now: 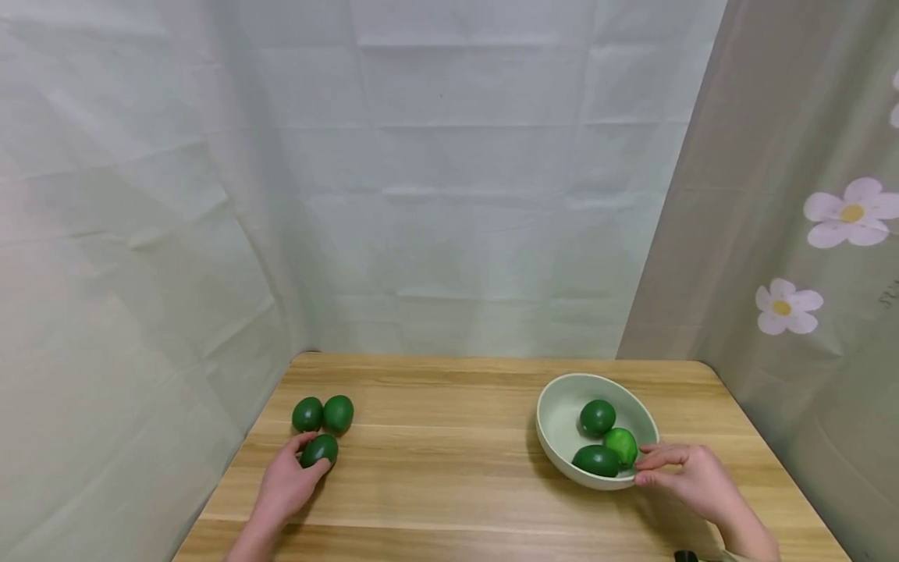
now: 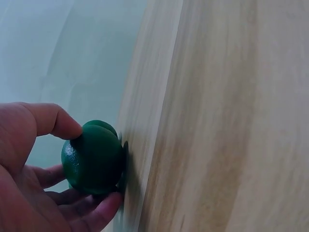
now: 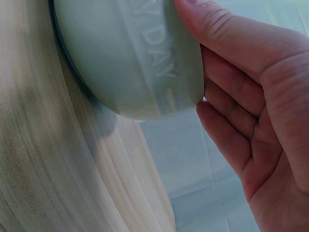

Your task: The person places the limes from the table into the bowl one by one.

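Note:
On the left of the table, my left hand [image 1: 286,482] grips a dark green avocado [image 1: 320,451], its thumb and fingers on opposite sides of it. The left wrist view shows this smooth avocado [image 2: 92,159] close up, low over the wood. Just beyond it, two more dark green avocados [image 1: 339,414] sit side by side. At the right, my right hand [image 1: 694,478] pinches the rim of a pale green bowl [image 1: 559,417]. Inside the bowl lie two dark green avocados [image 1: 595,460] and a brighter green lime [image 1: 621,446]. Raised lettering marks the bowl's outer wall [image 3: 145,63].
The wood-grained table [image 1: 449,468] ends at a pale cloth [image 1: 477,234] hanging behind it. More cloth hangs along both sides, with printed flowers [image 1: 788,306] on the right. Between the bowl and the avocados lies a broad stretch of wood.

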Tool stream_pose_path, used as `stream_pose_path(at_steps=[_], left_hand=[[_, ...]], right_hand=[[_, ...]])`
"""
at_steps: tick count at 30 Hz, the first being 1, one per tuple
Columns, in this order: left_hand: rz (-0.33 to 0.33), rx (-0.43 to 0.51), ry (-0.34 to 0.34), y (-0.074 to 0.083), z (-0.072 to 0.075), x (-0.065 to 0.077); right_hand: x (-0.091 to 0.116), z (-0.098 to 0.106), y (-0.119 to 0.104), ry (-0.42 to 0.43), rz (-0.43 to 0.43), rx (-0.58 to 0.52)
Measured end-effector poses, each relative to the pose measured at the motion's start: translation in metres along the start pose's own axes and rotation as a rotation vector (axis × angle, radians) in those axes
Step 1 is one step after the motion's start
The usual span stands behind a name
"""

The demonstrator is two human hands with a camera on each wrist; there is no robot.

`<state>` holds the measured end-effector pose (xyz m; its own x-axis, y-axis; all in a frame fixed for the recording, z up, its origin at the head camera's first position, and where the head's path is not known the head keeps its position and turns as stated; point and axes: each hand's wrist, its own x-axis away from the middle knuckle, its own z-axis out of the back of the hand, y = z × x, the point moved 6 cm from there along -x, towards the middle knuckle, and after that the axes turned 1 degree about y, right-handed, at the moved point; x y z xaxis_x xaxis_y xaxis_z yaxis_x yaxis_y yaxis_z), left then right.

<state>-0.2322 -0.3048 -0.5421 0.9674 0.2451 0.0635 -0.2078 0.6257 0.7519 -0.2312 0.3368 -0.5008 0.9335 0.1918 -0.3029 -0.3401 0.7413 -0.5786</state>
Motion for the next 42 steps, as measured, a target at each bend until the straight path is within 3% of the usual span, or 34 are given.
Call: stream_pose_path(at_steps=[6,20,42], left_hand=[[-0.036,-0.022,-0.005,0.0018,-0.0013,-0.0002],[-0.048,-0.012,-0.008,-0.0009,-0.0011,-0.0021],[-0.009,-0.006,-0.032,-0.0036,-0.0003,-0.0018]], right_hand=[[-0.0014,-0.0002,-0.0001,-0.007,-0.006,-0.013],[-0.0015,0.0014,-0.0029,0.013,0.027,-0.011],[-0.0011,0.0006,-0.0003,0.002,0.021,-0.020]])
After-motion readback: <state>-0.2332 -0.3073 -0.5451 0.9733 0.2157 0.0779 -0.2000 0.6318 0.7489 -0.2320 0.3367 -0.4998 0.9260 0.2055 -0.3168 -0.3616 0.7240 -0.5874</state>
